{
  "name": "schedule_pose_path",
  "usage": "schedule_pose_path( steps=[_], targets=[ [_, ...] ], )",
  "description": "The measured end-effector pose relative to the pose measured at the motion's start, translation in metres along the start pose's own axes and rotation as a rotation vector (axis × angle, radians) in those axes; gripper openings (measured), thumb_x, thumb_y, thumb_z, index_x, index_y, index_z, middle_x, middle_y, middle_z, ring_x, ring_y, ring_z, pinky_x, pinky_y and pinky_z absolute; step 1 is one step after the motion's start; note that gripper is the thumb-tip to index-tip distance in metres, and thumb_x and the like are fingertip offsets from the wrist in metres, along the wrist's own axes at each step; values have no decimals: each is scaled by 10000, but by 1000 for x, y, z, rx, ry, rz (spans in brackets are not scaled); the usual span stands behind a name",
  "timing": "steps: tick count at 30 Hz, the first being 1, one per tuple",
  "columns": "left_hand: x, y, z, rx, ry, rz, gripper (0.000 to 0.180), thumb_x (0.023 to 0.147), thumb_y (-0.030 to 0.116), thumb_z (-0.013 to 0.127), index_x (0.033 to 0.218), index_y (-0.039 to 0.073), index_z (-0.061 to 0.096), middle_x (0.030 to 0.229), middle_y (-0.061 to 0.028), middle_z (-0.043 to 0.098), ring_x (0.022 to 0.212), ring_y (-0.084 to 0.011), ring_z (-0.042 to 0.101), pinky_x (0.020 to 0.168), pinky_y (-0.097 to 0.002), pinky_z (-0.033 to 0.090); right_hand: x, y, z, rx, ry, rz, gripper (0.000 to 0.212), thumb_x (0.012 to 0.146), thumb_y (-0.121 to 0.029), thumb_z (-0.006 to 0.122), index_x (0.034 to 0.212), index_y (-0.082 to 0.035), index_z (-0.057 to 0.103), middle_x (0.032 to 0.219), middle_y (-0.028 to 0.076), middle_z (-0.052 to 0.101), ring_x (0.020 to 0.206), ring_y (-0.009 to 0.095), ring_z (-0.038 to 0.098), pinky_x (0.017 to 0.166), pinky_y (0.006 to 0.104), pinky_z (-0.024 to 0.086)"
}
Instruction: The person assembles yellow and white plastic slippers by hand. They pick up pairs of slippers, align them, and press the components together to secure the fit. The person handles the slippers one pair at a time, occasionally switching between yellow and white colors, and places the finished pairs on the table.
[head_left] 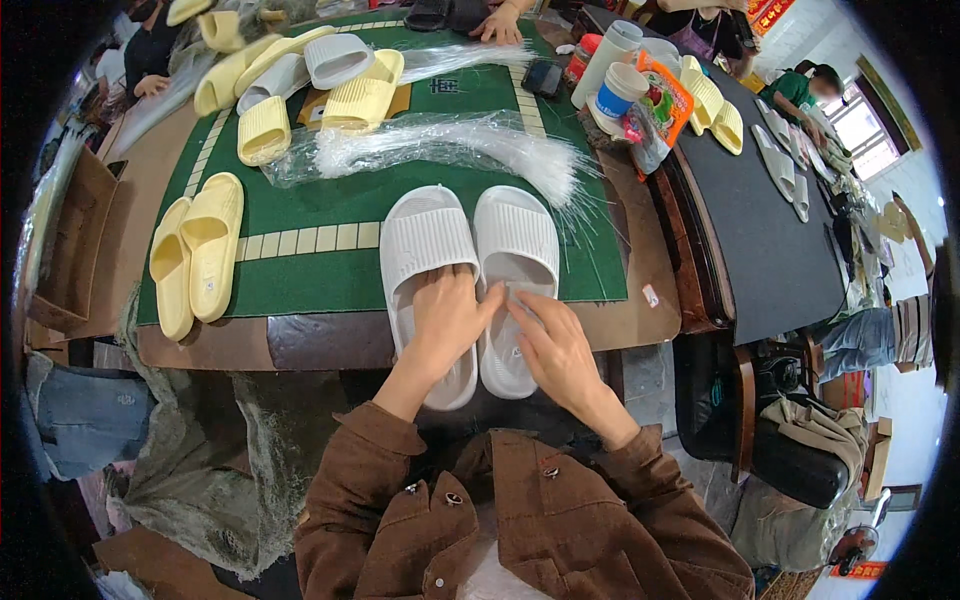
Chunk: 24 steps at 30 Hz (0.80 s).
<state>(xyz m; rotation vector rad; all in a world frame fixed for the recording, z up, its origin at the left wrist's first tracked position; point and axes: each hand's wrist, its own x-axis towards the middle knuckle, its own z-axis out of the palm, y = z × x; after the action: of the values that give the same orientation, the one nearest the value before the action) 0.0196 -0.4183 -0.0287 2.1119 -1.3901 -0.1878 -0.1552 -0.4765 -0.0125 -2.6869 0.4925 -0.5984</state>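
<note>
Table: green mat | hands flat, pressing 2 white slippers | crowded workshop

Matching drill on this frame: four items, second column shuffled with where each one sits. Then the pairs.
Things:
1. pair of white ribbed foam slides
2. pair of pale yellow foam slides
3. bundle of clear plastic strands
4. white plastic jar with blue label

Places:
A. left edge of the green mat
B. right of the mat, beside an orange snack pouch
C. near table edge, under the left hand and right hand
D. across the mat's middle

Pairs: 1-C, 2-A, 3-D, 4-B
</note>
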Motion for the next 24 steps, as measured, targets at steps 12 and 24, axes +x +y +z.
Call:
schedule_pose_path(
  steps=[12, 24],
  targets=[
    [1, 0, -24, -44, -261, -26, 747, 783, 531, 687, 1103, -127, 533, 1050, -315, 596, 934, -423, 630, 770, -473, 517, 21, 11, 11, -170, 71, -41, 367, 794, -33, 615, 1142, 70, 563, 1215, 194, 552, 1104, 342, 554, 978, 425, 448],
    [-1, -7, 2, -8, -55, 4, 627, 804, 444, 644, 1092, -107, 558, 1059, -309, 590, 903, -445, 619, 775, -501, 506, 91, 95, -35, 193, 258, 470, 216, 875, -193, 629, 909, 13, 685, 834, 168, 683, 770, 274, 680, 648, 353, 519]
  ],
)
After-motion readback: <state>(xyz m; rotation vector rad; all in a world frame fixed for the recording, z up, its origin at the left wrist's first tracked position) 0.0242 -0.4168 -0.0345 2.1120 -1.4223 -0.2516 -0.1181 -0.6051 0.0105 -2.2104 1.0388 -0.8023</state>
